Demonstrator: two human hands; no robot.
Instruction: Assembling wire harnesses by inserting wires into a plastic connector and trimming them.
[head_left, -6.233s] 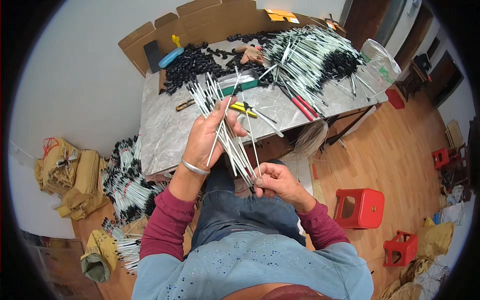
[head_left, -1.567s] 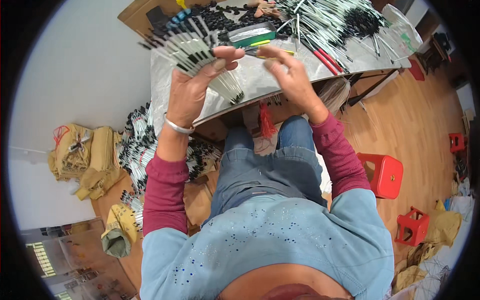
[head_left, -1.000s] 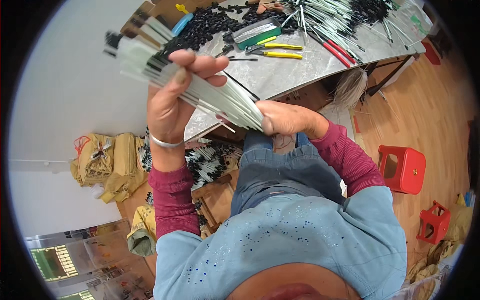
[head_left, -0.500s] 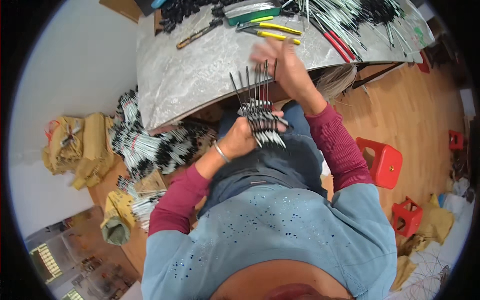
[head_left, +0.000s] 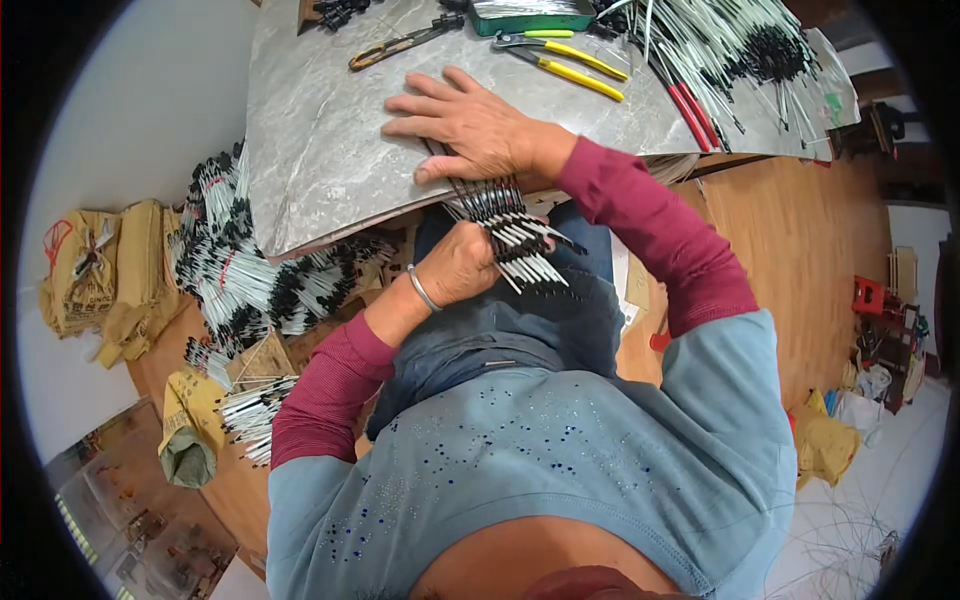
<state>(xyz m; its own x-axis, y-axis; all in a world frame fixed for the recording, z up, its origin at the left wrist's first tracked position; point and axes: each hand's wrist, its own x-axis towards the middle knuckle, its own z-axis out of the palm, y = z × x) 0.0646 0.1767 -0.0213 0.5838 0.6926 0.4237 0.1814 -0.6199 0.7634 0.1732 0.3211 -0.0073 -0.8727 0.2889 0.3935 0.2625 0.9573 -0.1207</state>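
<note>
My left hand [head_left: 455, 265] is closed round a bundle of thin black-and-white rods [head_left: 525, 235] above my lap, just off the table's front edge. The white ends point toward me, and the dark thin ends reach over the edge of the grey marbled table [head_left: 320, 160]. My right hand [head_left: 475, 125] lies palm down at the table edge with fingers spread, over the dark ends of the rods. Its palm and what lies beneath it are hidden.
Yellow-handled pliers [head_left: 580, 78], a brown-handled tool [head_left: 395, 46], red-handled pliers [head_left: 690, 110] and a green tray [head_left: 535, 24] lie on the table. More rods [head_left: 700, 45] are heaped at its right. Bundled rods [head_left: 235, 265] and yellow sacks [head_left: 75, 280] fill the floor at left.
My right hand has come down and left from the air, now flat over the rods' dark ends. The bundle in my left hand has tipped to the left. My view has shifted slightly.
</note>
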